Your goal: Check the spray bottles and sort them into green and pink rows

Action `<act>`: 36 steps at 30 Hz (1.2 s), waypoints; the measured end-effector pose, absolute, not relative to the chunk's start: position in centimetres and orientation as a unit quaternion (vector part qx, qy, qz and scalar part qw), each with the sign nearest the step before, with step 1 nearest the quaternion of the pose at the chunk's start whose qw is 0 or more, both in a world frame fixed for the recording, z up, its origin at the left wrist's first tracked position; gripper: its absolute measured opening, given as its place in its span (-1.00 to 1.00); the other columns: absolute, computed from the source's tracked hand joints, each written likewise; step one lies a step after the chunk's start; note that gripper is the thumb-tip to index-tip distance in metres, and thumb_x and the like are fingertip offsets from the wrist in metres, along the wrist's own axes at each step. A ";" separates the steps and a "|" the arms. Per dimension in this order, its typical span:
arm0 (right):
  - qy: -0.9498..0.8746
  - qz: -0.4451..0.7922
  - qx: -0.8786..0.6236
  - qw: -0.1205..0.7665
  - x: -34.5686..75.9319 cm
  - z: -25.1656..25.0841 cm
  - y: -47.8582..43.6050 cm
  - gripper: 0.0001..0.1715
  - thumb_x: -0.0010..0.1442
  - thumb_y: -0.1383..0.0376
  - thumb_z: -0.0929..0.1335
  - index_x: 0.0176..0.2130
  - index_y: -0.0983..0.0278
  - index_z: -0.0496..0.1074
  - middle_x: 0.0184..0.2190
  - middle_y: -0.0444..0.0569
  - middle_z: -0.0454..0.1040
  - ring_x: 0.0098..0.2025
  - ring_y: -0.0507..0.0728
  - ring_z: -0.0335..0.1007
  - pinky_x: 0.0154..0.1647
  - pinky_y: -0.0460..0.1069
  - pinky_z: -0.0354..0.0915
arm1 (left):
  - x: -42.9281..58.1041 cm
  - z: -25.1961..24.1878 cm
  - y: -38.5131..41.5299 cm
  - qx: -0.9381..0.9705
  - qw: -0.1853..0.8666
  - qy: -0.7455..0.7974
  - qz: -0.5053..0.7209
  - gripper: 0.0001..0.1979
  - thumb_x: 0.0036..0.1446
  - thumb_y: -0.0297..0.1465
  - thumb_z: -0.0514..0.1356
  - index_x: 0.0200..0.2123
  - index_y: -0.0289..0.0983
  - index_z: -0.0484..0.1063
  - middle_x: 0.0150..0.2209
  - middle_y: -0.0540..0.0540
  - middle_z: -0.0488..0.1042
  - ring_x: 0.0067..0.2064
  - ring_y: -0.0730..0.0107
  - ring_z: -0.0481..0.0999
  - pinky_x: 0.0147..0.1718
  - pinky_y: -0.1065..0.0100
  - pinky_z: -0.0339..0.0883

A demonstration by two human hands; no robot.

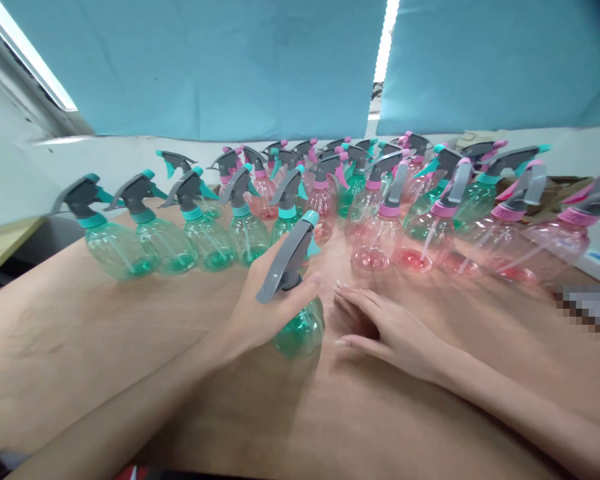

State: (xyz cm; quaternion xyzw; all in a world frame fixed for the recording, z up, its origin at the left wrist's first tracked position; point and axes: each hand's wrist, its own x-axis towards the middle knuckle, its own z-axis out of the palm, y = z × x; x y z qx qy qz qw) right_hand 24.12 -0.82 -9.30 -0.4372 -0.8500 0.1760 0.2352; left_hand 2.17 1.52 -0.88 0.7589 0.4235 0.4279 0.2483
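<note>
Nearest us: our left forearm (130, 420) reaches in low to the left hand (263, 300), which grasps the green spray bottle (300, 330) round its neck.
Held bottle: our landmark, mid-table; we cannot tell whether its base touches wood.
Right hand (390, 323): just right of the landmark, released, fingers loosely curved, holding nothing.
Trigger risk: fingertips lie near the teal lever, so a tighter squeeze could make it spray.
Tipping risk: the green-bottle row (213, 243) stands just beyond and left of the landmark; a forward nudge could topple its nearest members, which look light, with little liquid.
Sleeve-side risk: the pink-bottle row (415, 250) stands beyond and right; a careless right-hand sweep could knock it.
Farther back: a crowd of mixed bottles (320, 193) behind the landmark.
Surface: a light brown wooden table (105, 327), shadowed around the landmark.
Room: blue cloth (230, 73) hangs far behind it, with a bright gap (387, 47) between panels.
</note>
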 end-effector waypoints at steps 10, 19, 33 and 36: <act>-0.822 0.170 -0.424 0.340 20.5 -5.5 -1.2 -0.06 0.15 -0.08 0.41 0.31 0.19 0.02 0.18 0.18 0.37 0.16 0.40 0.37 0.06 0.27 0.37 | 4.5 -1.8 3.3 0.764 0.260 0.399 0.435 -0.80 0.21 -0.28 0.18 -0.10 -0.16 0.37 -0.25 -0.02 0.49 -0.19 0.26 0.50 -0.19 0.23 0.43; -0.790 0.111 -0.465 0.385 20.7 -4.9 2.2 -0.39 0.17 -0.05 0.40 0.02 0.28 0.27 0.00 0.20 0.40 0.11 0.39 0.34 0.04 0.28 0.35 | 7.1 -0.9 6.2 0.798 0.230 0.388 0.399 -0.60 0.19 -0.22 0.22 0.02 -0.30 0.35 -0.09 -0.15 0.48 -0.05 0.17 0.49 0.00 0.14 0.35; -0.742 0.106 -0.516 0.415 21.7 -4.6 8.0 -0.25 0.01 0.19 0.52 0.11 0.32 0.25 0.03 0.21 0.45 0.08 0.38 0.39 0.03 0.26 0.33 | 1.9 -1.4 4.2 0.776 0.260 0.466 0.335 -0.67 0.31 -0.19 0.12 0.08 -0.15 0.32 0.09 -0.13 0.46 0.11 0.16 0.45 -0.03 0.13 0.37; -0.735 0.105 -0.525 0.416 21.3 -4.6 8.7 -0.23 -0.02 0.19 0.54 0.10 0.31 0.26 0.03 0.21 0.45 0.09 0.39 0.39 0.05 0.26 0.32 | 1.1 -2.4 3.9 0.769 0.283 0.479 0.315 -0.70 0.31 -0.18 0.11 0.03 -0.15 0.36 0.02 -0.12 0.51 0.05 0.16 0.50 -0.04 0.13 0.38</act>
